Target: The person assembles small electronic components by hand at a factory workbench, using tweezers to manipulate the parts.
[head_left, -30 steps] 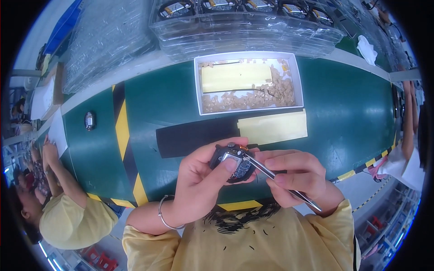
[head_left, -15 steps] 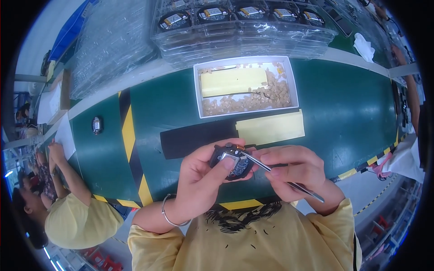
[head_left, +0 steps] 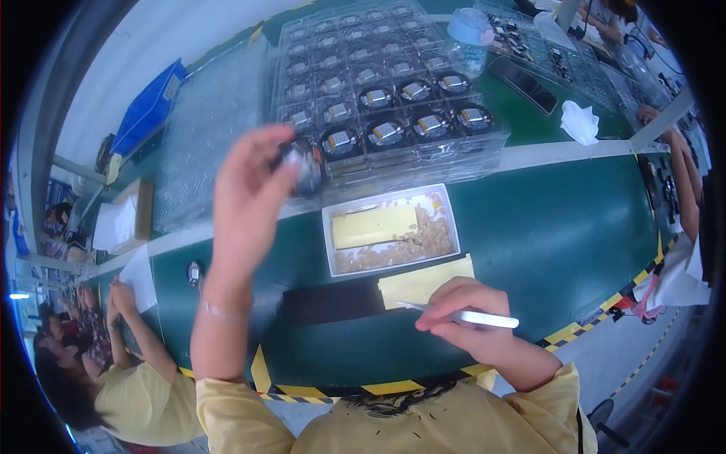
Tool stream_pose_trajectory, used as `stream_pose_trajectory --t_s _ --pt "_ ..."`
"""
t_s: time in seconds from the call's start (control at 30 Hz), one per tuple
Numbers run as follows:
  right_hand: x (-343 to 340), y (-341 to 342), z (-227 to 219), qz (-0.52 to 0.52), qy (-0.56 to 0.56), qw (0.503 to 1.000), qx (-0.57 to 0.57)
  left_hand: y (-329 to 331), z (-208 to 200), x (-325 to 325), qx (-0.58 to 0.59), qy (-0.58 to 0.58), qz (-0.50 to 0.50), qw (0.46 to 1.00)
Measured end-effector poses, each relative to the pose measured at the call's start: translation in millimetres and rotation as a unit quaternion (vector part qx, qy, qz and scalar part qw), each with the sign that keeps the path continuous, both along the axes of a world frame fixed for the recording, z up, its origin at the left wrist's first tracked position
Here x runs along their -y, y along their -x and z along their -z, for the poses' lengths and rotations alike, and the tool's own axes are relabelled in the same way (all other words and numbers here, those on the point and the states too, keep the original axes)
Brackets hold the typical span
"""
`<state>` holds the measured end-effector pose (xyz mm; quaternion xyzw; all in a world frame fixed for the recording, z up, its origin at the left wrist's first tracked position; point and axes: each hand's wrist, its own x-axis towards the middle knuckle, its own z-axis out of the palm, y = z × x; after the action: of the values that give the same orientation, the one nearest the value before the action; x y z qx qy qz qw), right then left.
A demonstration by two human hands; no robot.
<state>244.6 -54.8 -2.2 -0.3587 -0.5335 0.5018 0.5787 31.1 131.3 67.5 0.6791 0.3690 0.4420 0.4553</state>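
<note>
My left hand [head_left: 249, 189] is raised at the front left corner of the stacked clear plastic trays [head_left: 423, 163]. Between its thumb and fingers is a round black device housing [head_left: 308, 168], smeared by motion. Several similar housings with silver batteries, such as one housing [head_left: 386, 135], sit in the top tray's pockets. My right hand [head_left: 480, 314] grips a pair of tweezers [head_left: 488, 320] low over the near table, their tips at a pale yellow sheet [head_left: 423, 280]. Left of that sheet lies a black strip [head_left: 333, 303].
A white box [head_left: 327, 242] holds tan scraps and a yellow sheet. One more housing [head_left: 194, 272] lies at the left. Behind are a clear plastic stack [head_left: 204, 129], a blue bin [head_left: 147, 102], a cup [head_left: 469, 45], a phone [head_left: 523, 85] and tissue [head_left: 580, 122]. A co-worker [head_left: 136, 401] sits at left.
My left hand has carried the housing away from the tweezers, forward and left to the trays. The tweezers stay in my right hand, now lower and turned. The view has shifted forward.
</note>
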Motion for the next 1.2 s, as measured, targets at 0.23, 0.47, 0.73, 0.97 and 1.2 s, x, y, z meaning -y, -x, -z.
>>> stream_pose_trajectory --t_s 0.23,0.47,0.73,0.97,1.2 --pt "3 -1 -3 0.025 0.041 0.997 -0.068 -38 5 -131 -0.254 -0.078 0.016 0.964" --pt "5 2 1 0.04 0.094 0.991 -0.084 -41 16 -132 -0.438 -0.116 -0.008 0.891" --pt "3 10 6 0.061 0.075 0.995 -0.014 99 0 -58 -0.317 -0.123 -0.092 0.936" --pt "8 23 10 0.026 0.091 0.996 0.003 250 42 24 -0.468 0.054 -0.112 0.875" --pt "7 28 16 0.006 0.103 0.995 -0.003 263 83 37 -0.452 -0.012 -0.194 0.87"
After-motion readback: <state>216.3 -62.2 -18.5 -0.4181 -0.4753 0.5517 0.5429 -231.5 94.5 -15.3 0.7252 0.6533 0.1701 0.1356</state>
